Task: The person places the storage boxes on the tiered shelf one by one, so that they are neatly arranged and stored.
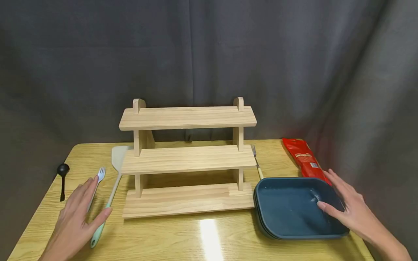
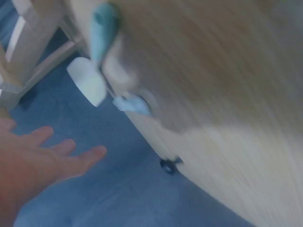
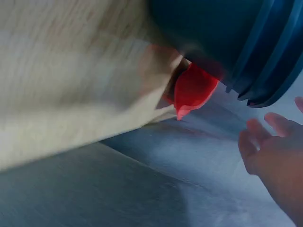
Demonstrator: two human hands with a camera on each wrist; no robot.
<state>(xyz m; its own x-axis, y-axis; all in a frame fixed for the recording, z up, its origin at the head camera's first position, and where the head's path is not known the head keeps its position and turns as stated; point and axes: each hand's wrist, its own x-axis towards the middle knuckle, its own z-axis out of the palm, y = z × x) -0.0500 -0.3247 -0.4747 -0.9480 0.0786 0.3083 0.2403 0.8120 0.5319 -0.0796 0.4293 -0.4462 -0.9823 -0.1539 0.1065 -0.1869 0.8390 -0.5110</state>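
The right hand's (image 1: 351,208) fingers are spread open and hold nothing. The thumb is over the inside of the top tub in the blue tubs (image 1: 294,208), and the other fingers are past its right edge. The right wrist view shows a gap between those fingers and the rims; I cannot tell if the thumb touches.

The left hand's (image 1: 73,219) fingers are open too, and hold nothing. They are over the fork (image 1: 101,173), near the turner (image 1: 115,186).

The tubs sit one inside another, right of the rack (image 1: 187,159). They look like hard, smooth plastic, stiff and not too heavy, and not easy to break. The sides may be a bit slippery. The best place to hold is the rims at the two short ends, with fingers under all of them, or just the top tub may lift.

The worktop (image 1: 160,239) is flat, shiny, yellow wood. The black spoon (image 1: 63,169) lies at its left edge, and the red bag (image 1: 303,157) lies behind the tubs. A dark curtain (image 1: 212,54) hangs at the back and sides.
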